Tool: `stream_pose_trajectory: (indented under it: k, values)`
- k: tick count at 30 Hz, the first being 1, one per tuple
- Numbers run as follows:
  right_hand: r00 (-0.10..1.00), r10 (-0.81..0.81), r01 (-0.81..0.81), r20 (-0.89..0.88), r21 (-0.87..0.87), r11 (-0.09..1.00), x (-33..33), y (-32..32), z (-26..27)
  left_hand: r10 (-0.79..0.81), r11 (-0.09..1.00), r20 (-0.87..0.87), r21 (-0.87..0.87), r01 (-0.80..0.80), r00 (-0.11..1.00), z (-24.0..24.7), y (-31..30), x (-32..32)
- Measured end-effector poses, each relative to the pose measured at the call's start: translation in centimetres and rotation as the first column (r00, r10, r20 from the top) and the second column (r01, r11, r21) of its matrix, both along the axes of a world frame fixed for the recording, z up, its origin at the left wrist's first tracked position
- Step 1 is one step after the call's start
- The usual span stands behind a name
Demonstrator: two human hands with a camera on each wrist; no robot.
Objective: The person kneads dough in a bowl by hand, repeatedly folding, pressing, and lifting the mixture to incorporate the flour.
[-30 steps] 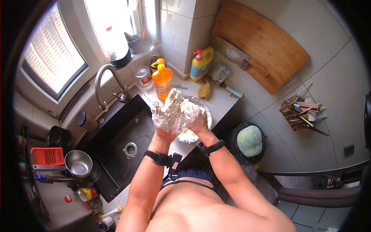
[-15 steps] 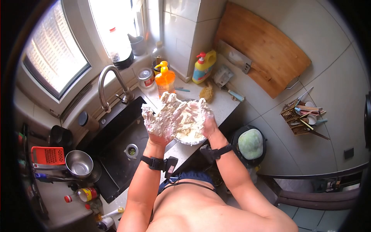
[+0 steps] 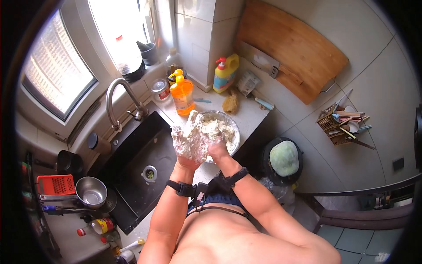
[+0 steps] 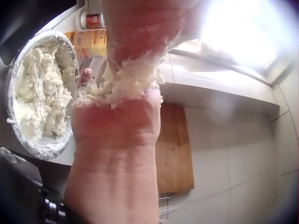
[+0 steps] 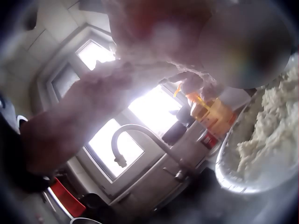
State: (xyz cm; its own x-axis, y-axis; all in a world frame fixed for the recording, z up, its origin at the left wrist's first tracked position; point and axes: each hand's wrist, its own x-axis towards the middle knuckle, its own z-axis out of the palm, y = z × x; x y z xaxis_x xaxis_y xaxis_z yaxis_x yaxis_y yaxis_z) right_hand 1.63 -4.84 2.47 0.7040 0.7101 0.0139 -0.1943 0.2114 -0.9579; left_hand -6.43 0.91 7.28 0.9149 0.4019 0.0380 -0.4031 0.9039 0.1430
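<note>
Wet, sticky dough (image 3: 195,132) thickly coats my left hand (image 3: 187,147), whose fingers point up and away, beside and over the near-left side of the bowl. My right hand (image 3: 216,147) presses against the left one at the palm, its fingers largely hidden by dough. In the left wrist view, strands of dough (image 4: 126,81) fill the place where both hands meet. The metal bowl (image 3: 236,138) stands on the counter with a rough, lumpy mass of dough (image 4: 42,93) inside and a floury rim.
The black sink (image 3: 149,136) and faucet (image 3: 114,97) lie left of the bowl. An orange pump bottle (image 3: 182,94) stands just behind it, with a sponge (image 3: 230,104) and yellow bottle (image 3: 225,77) near. A cutting board (image 3: 290,48) and cleaver (image 3: 259,59) hang on the wall.
Half a second ago the hands were spread apart, palms up and dough-covered. The right hand has since moved left and come against the left hand, as it was one second ago.
</note>
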Motion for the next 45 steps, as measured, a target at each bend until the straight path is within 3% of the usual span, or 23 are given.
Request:
stream_pose_trajectory:
  k: [2, 4, 5, 8, 9, 12, 13, 16, 17, 19, 20, 21, 22, 24, 27, 28, 30, 33, 36, 37, 43, 45]
  values:
    - [0.874, -0.014, 0.082, 0.485, -0.12, 0.989, 1.4, 0.5, -2.5, 0.001, 1.0, -0.042, 0.005, -0.001, 0.999, 0.6, -0.3, 0.1]
    - [0.76, 0.039, 0.122, 0.649, -0.201, 0.972, 2.6, -0.4, -3.1, -0.005, 1.0, -0.041, 0.007, 0.005, 0.999, 1.2, -0.5, 0.1]
    - [0.518, 0.142, 0.216, 0.844, -0.289, 0.933, 2.9, -1.0, -1.3, -0.01, 1.0, -0.039, 0.008, 0.01, 0.999, 1.4, -0.6, 0.2]
    - [0.474, 0.178, 0.308, 0.862, -0.352, 0.884, 3.9, -0.5, -1.2, -0.013, 0.999, -0.025, -0.039, 0.012, 1.0, 1.5, -0.4, 0.3]
    - [0.644, 0.175, 0.208, 0.745, -0.39, 0.897, 4.3, -0.7, -0.4, -0.027, 0.999, -0.031, -0.027, 0.026, 0.999, 1.5, -0.4, 0.3]
    - [0.529, 0.106, 0.262, 0.842, -0.281, 0.923, 4.6, -1.1, 1.3, -0.063, 0.998, -0.051, -0.007, 0.063, 0.997, 1.3, -0.1, 0.2]
    - [0.534, 0.072, 0.405, 0.843, -0.329, 0.853, 4.7, -0.9, -0.2, -0.077, 0.997, -0.055, -0.007, 0.077, 0.996, 1.5, 0.0, 0.2]
    - [0.729, -0.018, 0.431, 0.684, -0.439, 0.788, 4.5, -1.5, 2.9, -0.102, 0.994, -0.047, 0.039, 0.104, 0.994, 2.0, -0.1, 0.2]
    - [0.637, 0.044, 0.425, 0.769, -0.398, 0.813, 6.5, -1.1, -0.4, -0.107, 0.992, -0.041, 0.065, 0.109, 0.993, 2.4, -0.1, 0.2]
    - [0.566, -0.038, 0.442, 0.824, -0.264, 0.857, 7.6, -1.2, -0.3, -0.14, 0.987, 0.002, 0.076, 0.139, 0.99, 3.9, -0.2, 0.0]
    - [0.873, -0.135, 0.273, 0.468, -0.241, 0.931, 7.6, -1.5, 0.9, -0.157, 0.985, 0.022, 0.082, 0.154, 0.987, 4.5, -0.3, -0.1]
    - [0.971, -0.241, 0.239, 0.002, -0.119, 0.964, 7.5, -1.7, 2.4, -0.156, 0.984, 0.05, 0.096, 0.15, 0.987, 4.5, -0.1, -0.2]
    - [0.905, -0.183, 0.251, -0.383, 0.136, 0.958, 7.1, -2.2, 3.9, -0.153, 0.983, 0.078, 0.109, 0.145, 0.985, 4.6, 0.2, -0.6]
    - [0.96, -0.095, 0.126, -0.264, 0.104, 0.987, 7.6, -3.0, 3.7, -0.124, 0.988, 0.069, 0.102, 0.117, 0.99, 4.2, 0.6, -1.0]
    - [0.943, 0.014, -0.036, -0.333, -0.06, 0.998, 4.6, -2.6, 4.1, -0.063, 0.99, -0.028, 0.128, 0.066, 0.998, 3.2, 1.1, -0.5]
    - [0.983, 0.071, -0.103, -0.168, -0.192, 0.976, 3.9, -2.5, 3.5, -0.06, 0.991, -0.053, 0.116, 0.066, 0.997, 3.0, 1.0, -0.2]
    - [0.984, 0.145, -0.168, -0.101, -0.277, 0.946, 1.5, -1.5, 2.9, -0.059, 0.993, -0.108, 0.096, 0.07, 0.992, 2.4, 0.9, 0.5]
    - [0.985, 0.168, -0.159, 0.031, -0.186, 0.97, -0.1, -0.8, 2.9, -0.101, 0.988, -0.127, 0.1, 0.114, 0.987, 1.3, 0.9, 0.3]
    - [0.973, 0.176, -0.183, -0.146, -0.03, 0.983, -0.4, -0.6, 3.6, -0.106, 0.986, -0.152, 0.108, 0.123, 0.983, 1.3, 0.5, 0.4]
    - [0.988, 0.098, -0.093, -0.12, 0.046, 0.995, -0.6, 0.0, 1.9, -0.095, 0.987, -0.158, 0.113, 0.113, 0.983, 0.9, 0.5, 0.6]
    - [0.96, 0.045, 0.038, -0.278, 0.287, 0.957, -0.5, 0.5, 1.8, -0.138, 0.976, -0.203, 0.14, 0.168, 0.969, -0.4, 0.4, 0.9]
    - [0.979, 0.008, 0.043, -0.203, 0.246, 0.968, 0.0, 0.9, 1.3, -0.164, 0.965, -0.177, 0.175, 0.195, 0.97, 0.2, 0.3, 1.1]
